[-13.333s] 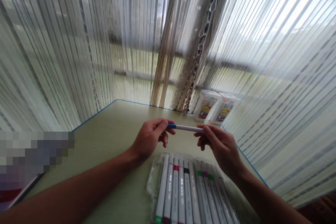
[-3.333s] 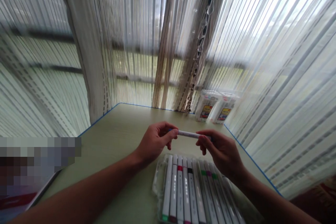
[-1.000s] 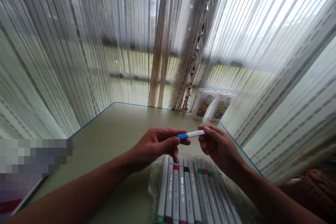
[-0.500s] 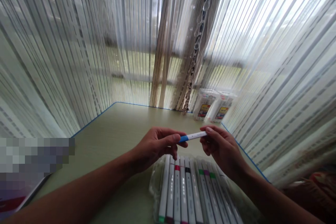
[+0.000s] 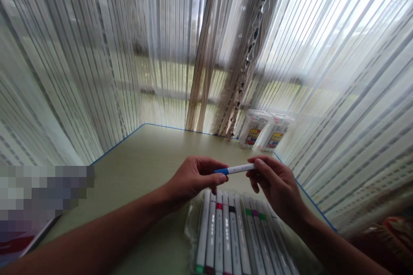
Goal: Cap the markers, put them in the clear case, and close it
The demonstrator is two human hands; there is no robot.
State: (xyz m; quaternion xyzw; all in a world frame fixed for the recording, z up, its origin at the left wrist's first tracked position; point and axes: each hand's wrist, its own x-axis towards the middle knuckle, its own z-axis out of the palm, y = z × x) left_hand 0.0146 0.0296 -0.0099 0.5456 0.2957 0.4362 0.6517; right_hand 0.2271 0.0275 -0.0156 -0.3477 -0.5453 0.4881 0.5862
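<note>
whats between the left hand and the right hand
In the head view, a blue-and-white marker spans the gap between them: its blue end is at the left hand, its white end in the right hand.

Striped sheer curtains (image 5: 167, 30) before bright window (image 5: 335, 4); pale green table (image 5: 151, 150) (blue-edged).

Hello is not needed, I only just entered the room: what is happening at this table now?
A person holds a white marker with a blue end in both hands, above the pale green table. The left hand has the blue end, and the right hand pinches the other end. Nearer the person lies a clear case with a row of markers. Two clear boxes stand toward the back right.
</note>
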